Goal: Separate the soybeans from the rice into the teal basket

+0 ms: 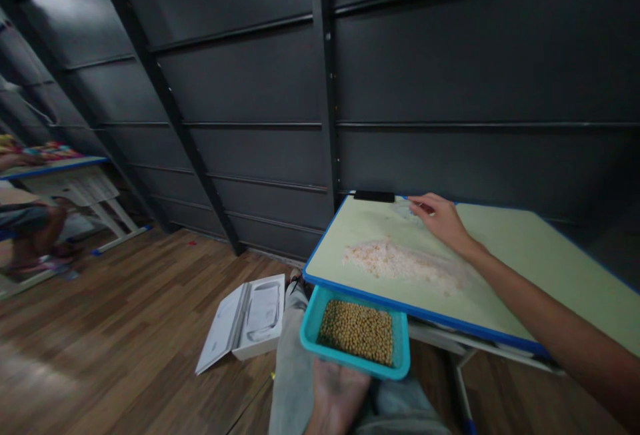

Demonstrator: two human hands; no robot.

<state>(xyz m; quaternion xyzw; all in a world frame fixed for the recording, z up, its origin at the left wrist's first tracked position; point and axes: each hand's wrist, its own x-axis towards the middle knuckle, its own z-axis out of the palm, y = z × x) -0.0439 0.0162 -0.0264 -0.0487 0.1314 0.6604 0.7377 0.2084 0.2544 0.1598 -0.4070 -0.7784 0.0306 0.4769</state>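
Note:
My left hand [340, 385] supports a turquoise plastic tray [397, 371] from below, gripping its near side. Yellowish-brown beans [357, 329] that look like soybeans cover its bottom. The tray sits over my lap, just in front of the table edge. My right hand [440, 216] reaches across the table to its back edge, fingers curled together. A whitish, see-through item [407, 211] lies by those fingertips; whether they hold it is unclear. Between the hands, a spread heap of pale grains mixed with orange bits [395, 260] lies on the tabletop.
The pale green table [510, 241] has a blue rim. A black flat object [374, 196] rests at its back left corner. An opened white box [260, 311] stands on the wooden floor at left. Another person [35, 221] sits at a far-left table. A dark panelled wall [250, 88] rises behind.

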